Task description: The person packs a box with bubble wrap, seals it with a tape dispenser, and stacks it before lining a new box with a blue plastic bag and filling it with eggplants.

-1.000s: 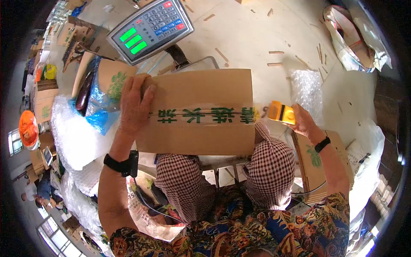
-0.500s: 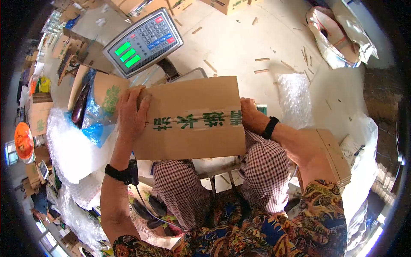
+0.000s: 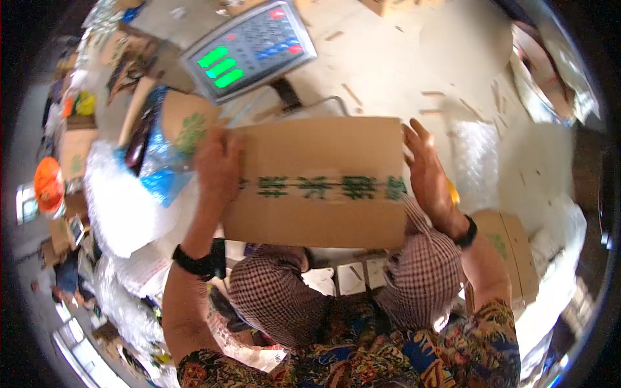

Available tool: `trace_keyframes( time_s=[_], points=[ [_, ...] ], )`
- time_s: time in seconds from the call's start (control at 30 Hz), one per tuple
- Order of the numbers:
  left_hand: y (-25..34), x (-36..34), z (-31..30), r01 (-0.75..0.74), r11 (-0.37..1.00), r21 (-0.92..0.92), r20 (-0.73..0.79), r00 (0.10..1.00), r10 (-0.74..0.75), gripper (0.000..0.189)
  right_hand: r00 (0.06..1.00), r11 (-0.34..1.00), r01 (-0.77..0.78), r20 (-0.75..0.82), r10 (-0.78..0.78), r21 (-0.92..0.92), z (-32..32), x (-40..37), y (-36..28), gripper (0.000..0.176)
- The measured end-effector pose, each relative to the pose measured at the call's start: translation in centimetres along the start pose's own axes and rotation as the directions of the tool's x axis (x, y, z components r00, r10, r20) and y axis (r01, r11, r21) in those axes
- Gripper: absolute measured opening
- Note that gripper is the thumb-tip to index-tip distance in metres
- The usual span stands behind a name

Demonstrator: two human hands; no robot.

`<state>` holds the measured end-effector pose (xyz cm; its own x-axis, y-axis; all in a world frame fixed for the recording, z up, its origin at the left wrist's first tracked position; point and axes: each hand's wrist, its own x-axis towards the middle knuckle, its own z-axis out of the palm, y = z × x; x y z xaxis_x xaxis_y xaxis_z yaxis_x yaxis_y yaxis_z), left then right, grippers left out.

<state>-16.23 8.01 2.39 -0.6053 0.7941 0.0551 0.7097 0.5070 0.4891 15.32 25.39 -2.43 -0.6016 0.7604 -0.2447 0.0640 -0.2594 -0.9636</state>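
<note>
A closed brown cardboard box [image 3: 317, 223] with green printed characters along its middle seam is in front of me, over my knees. My left hand [image 3: 217, 167] grips its left end, with the fingers over the far edge. Beside the right end is my right hand [image 3: 429, 176], open, fingers stretched out and palm toward the box. Something small and yellow [image 3: 453, 193] peeks out behind that hand, mostly hidden. Just beyond the box stands a scale display [image 3: 252, 52] with lit green readouts.
An opened carton [image 3: 187, 119] with blue plastic and a dark eggplant [image 3: 137, 145] stands at left, near white bubble wrap [image 3: 116, 200]. More bubble wrap [image 3: 475, 161] and flattened cardboard [image 3: 511, 252] are at right. A white sack [image 3: 543, 71] stands at the far right; cardboard scraps litter the floor.
My right hand has come off the box's right end and opened beside it. The view has shifted, and my knees have spread apart. My left hand stays on the box.
</note>
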Motion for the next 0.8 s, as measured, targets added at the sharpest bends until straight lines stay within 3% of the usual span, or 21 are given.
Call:
trace_keyframes(
  time_s=[0.07, 0.13, 0.2, 0.23, 0.27, 0.3, 0.33, 0.37, 0.4, 0.43, 0.47, 0.53, 0.57, 0.63, 0.7, 0.77, 0.8],
  points=[
    [0.7, -0.1, 0.2, 0.012, 1.0, -0.01, -0.057, 0.998, -0.013, 0.047, 0.992, 0.991, 0.039, 0.114, -0.054, 0.129, 3.1, 1.0, -0.9, 0.077],
    [0.2, 0.1, -0.3, 0.026, 0.998, 0.05, -0.139, 0.99, -0.019, 0.047, 0.991, 0.926, -0.094, 0.122, 0.052, 0.365, 4.2, 2.6, -0.9, 0.076],
    [0.5, 0.2, -0.7, 0.233, 0.972, 0.01, -0.039, 0.972, -0.233, 0.049, 0.978, 0.868, -0.185, 0.17, 0.118, 0.462, 3.8, 5.0, 0.3, 0.073],
    [0.5, 0.1, -1.1, 0.237, 0.971, 0.015, -0.066, 0.97, -0.236, 0.049, 0.962, 0.794, -0.266, 0.201, 0.184, 0.547, 3.4, 6.5, 1.6, 0.071],
    [0.4, -0.4, -1.6, 0.193, 0.981, -0.029, -0.072, 0.978, -0.194, 0.049, 0.976, 0.953, -0.119, 0.207, 0.062, 0.278, 1.9, 7.6, 6.4, 0.07],
    [0.0, -0.9, -2.0, 0.144, 0.987, -0.072, -0.074, 0.986, -0.149, 0.049, 0.976, 0.995, 0.078, 0.21, -0.063, -0.065, 0.5, 8.7, 11.1, 0.069],
    [-1.0, -1.1, -2.6, 0.15, 0.987, -0.064, -0.089, 0.984, -0.155, 0.049, 0.96, 0.903, 0.25, 0.21, -0.185, -0.35, -0.8, 9.8, 15.8, 0.068],
    [-2.5, -1.2, -3.2, 0.223, 0.963, -0.15, -0.056, 0.971, -0.234, 0.049, 0.957, 0.904, 0.259, 0.219, -0.192, -0.34, 0.2, 8.8, 13.9, 0.068],
    [-3.9, -1.3, -3.8, 0.291, 0.928, -0.232, -0.016, 0.953, -0.303, 0.049, 0.975, 0.976, -0.064, 0.197, 0.106, -0.207, 2.0, 7.1, 9.5, 0.065],
    [-5.2, -1.7, -4.0, 0.284, 0.932, -0.225, -0.033, 0.954, -0.298, 0.049, 0.894, 0.921, -0.383, 0.221, 0.389, -0.07, 3.4, 6.2, 6.8, 0.063],
    [-6.5, -2.3, -4.2, 0.231, 0.943, -0.241, -0.072, 0.964, -0.255, 0.049, 0.804, 0.748, -0.567, 0.427, 0.413, 0.346, 3.4, 7.5, 10.2, 0.059],
    [-8.3, -3.9, -4.3, 0.178, 0.951, -0.252, -0.128, 0.968, -0.215, 0.049, 0.829, 0.817, -0.501, 0.43, 0.359, 0.284, 3.2, 7.0, 7.9, 0.056],
    [-8.8, -4.9, -4.2, 0.233, 0.911, -0.339, -0.073, 0.959, -0.273, 0.048, 0.848, 0.87, -0.439, 0.424, 0.319, 0.223, 2.8, 6.4, 6.4, 0.054],
    [-8.1, -5.8, -5.1, 0.283, 0.862, -0.422, -0.034, 0.945, -0.327, 0.047, 0.77, 0.847, -0.462, 0.592, 0.236, 0.263, -1.7, 7.2, 4.1, 0.052],
    [-5.5, -6.7, -6.8, 0.299, 0.748, -0.592, 0.143, 0.953, -0.267, 0.045, 0.874, 0.89, -0.352, 0.443, 0.201, 0.291, -5.1, 6.4, -0.9, 0.049],
    [-6.0, -6.6, -7.4, 0.306, 0.682, -0.664, 0.183, 0.951, -0.249, 0.043, 0.948, 0.982, -0.074, 0.317, 0.015, 0.175, -4.2, 3.8, -8.7, 0.047],
    [-5.4, -6.7, -8.5, 0.162, 0.851, -0.499, 0.132, 0.985, -0.11, 0.043, 0.921, 0.994, 0.073, 0.376, -0.099, 0.083, -4.0, 2.6, -11.9, 0.047]
  ],
)
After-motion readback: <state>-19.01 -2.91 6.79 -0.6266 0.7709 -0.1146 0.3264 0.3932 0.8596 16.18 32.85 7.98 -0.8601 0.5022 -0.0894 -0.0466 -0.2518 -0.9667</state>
